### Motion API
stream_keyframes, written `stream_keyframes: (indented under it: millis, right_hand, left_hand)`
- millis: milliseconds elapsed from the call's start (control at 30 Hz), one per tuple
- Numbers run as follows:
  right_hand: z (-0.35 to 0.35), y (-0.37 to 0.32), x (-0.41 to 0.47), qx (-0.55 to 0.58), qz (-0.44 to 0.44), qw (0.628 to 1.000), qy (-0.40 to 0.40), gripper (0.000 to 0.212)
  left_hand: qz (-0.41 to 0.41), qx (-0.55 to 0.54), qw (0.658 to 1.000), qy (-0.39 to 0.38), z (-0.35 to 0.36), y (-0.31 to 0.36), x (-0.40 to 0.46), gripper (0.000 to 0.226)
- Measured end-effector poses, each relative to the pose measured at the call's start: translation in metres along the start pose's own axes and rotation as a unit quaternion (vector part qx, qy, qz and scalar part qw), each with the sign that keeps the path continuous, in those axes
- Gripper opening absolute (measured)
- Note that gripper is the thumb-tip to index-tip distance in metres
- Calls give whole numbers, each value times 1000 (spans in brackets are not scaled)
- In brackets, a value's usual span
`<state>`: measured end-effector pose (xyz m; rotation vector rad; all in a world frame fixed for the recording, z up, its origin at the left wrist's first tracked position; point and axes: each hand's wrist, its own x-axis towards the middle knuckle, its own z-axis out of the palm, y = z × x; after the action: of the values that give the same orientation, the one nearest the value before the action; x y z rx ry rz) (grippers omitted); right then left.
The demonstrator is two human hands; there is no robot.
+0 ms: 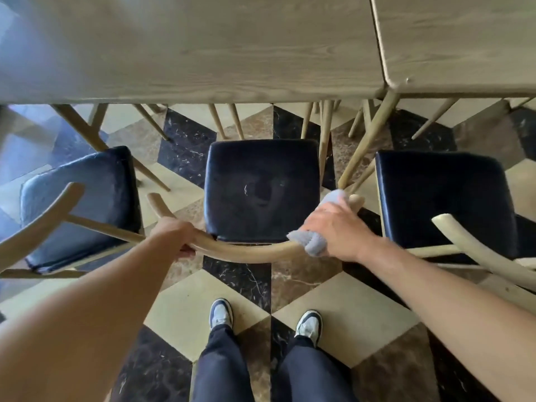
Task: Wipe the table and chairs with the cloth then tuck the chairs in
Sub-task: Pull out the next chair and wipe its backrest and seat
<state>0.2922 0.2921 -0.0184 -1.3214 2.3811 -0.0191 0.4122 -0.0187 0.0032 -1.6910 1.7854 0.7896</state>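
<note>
Two hands work the middle chair [262, 190]: left hand [174, 236] grips its backrest [246, 252], right hand [333, 230] presses the cloth [311, 242] round the rail's right side. Wiping seems underway; next, slide the cloth along, then push it under the table [203, 47].

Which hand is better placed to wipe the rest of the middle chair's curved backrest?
The right hand. It already presses the blue cloth onto the middle chair's backrest, so it can probably slide along the rail. The left hand has its grip on the rail's left part, holds no cloth, and likely steadies the chair.

Head-worn view, steeply downward, close.
</note>
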Motion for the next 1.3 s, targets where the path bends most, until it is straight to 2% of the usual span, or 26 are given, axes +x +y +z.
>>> stream_keyframes:
  millis: [67,100,133,167,200,233,267,300,333,367,467,600,733,800,900,1000,1067,1133,1200,1300]
  right_hand:
    - [-5,39,-1,-22,-2,999,-44,41]
    - [-7,52,2,-26,-7,997,-66,48]
    - [-9,59,6,-27,-15,996,-82,51]
    - [-11,62,10,-32,-26,995,-95,52]
    - [-13,60,14,-42,-37,993,-106,52]
    - [-13,56,16,-54,-48,991,-114,52]
    - [-13,51,17,-64,-64,989,-115,52]
    - [-10,42,18,-67,-78,988,-112,52]
    - [-9,32,18,-61,-89,988,-110,52]
    - [-7,20,20,-44,-98,988,-109,54]
    - [0,-4,23,3,-128,988,-82,53]
    - [-4,16,19,63,-125,986,-86,63]
    - [-23,64,20,8,-129,987,-100,51]
    - [-36,84,27,-19,-87,982,-168,56]
    - [-59,103,48,20,15,951,-308,67]
    - [-79,111,71,37,90,911,-401,59]
    - [-86,108,82,23,129,919,-371,51]
    - [-83,101,92,34,166,949,-267,46]
    - [-73,92,102,95,203,963,-152,48]
    - [-50,77,121,160,221,956,-107,58]
  left_hand:
    - [8,21,1000,1,0,0,-4,31]
    - [25,41,999,22,4,-1,-5,33]
    - [53,87,992,79,10,-2,-6,36]
    - [95,148,969,171,18,-4,-7,39]
    - [160,196,930,268,27,-4,-12,43]
    - [255,226,882,325,37,-1,-20,44]
    - [356,236,839,336,49,4,-30,42]
    - [440,246,806,312,63,8,-39,41]
    - [492,254,783,281,77,13,-46,43]
    - [511,264,778,253,92,18,-53,46]
    - [479,256,818,191,125,23,-62,40]
    - [472,276,822,161,138,18,-49,31]
    - [457,243,845,134,136,20,-42,36]
    - [432,226,865,119,138,24,-43,37]
    - [400,195,891,86,140,45,-45,32]
    - [404,178,895,62,138,72,-45,25]
    - [406,167,897,45,137,86,-41,19]
    - [398,154,904,26,134,97,-34,15]
    - [392,156,907,13,130,107,-25,13]
    - [383,159,910,2,127,116,-11,11]
